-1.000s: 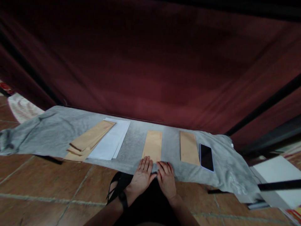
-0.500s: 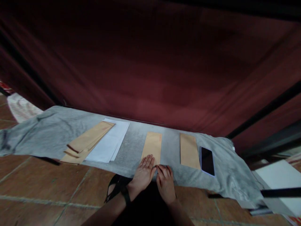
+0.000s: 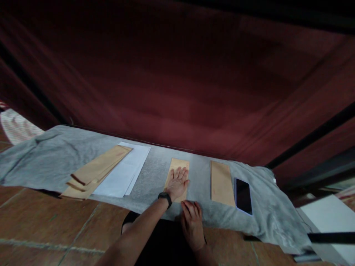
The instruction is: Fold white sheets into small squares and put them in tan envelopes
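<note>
A brown paper envelope (image 3: 179, 163) with small red print in its top corner lies on the grey cloth in front of me. My left hand (image 3: 177, 183) is pressed flat on its middle, fingers spread, hiding part of it. Close to the envelope's lower right corner, my right hand (image 3: 192, 218) rests on the cloth edge with loosely bent fingers and nothing visible in them. To the right lies a small stack of brown envelopes (image 3: 222, 183). On the left, several more envelopes (image 3: 101, 165) are fanned out over white paper sheets (image 3: 124, 175).
A phone (image 3: 243, 196) with a dark screen lies right of the envelope stack. The grey cloth (image 3: 74, 147) covers a long narrow surface against a dark red panel (image 3: 177, 92). Brown floor tiles (image 3: 41, 221) show below. A white board (image 3: 330, 218) is at the far right.
My left hand has slid up from the envelope's lower edge to its middle, spreading its fingers. My right hand is now apart from the left, slightly lower. The view has shifted slightly.
</note>
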The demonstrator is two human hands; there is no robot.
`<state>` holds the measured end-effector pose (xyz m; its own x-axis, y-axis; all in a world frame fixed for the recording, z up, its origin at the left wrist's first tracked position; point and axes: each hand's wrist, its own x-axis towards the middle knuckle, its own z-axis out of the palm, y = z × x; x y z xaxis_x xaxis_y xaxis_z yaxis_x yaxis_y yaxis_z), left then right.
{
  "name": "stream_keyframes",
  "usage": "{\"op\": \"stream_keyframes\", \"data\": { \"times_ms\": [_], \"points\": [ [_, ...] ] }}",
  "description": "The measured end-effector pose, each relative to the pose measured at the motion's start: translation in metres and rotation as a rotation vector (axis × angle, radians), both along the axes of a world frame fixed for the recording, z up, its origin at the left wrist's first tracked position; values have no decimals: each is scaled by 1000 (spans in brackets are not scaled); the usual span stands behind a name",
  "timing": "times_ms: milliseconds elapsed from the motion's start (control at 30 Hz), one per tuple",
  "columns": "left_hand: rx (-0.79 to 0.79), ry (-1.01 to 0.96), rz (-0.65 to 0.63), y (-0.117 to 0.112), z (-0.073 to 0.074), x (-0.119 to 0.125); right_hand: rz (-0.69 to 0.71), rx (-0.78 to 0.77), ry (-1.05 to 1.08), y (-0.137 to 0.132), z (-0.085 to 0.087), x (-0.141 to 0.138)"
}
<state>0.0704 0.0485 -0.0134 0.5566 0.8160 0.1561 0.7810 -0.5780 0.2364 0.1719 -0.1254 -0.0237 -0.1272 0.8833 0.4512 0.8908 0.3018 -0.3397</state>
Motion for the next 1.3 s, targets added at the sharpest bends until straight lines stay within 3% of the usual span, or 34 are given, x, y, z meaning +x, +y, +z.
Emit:
{"op": "stream_keyframes", "data": {
  "times_ms": [333, 733, 1000, 1167, 1300],
  "points": [
    [-14, 23, -68, -2, 2, -12, 0, 5, 7, 1, 4, -2],
    [-48, 29, -30, 4, 6, -6, 11, 40, -5, 1, 7, -2],
    [49, 22, -203, -42, 2, -48, -25, 34, 48, 2, 8, -6],
    [62, 14, -344, -76, 13, -81, -12, 24, 2, 1, 7, -4],
    [82, -23, -380, -92, 19, -100, -20, 27, 23, 1, 7, -3]
  ]
}}
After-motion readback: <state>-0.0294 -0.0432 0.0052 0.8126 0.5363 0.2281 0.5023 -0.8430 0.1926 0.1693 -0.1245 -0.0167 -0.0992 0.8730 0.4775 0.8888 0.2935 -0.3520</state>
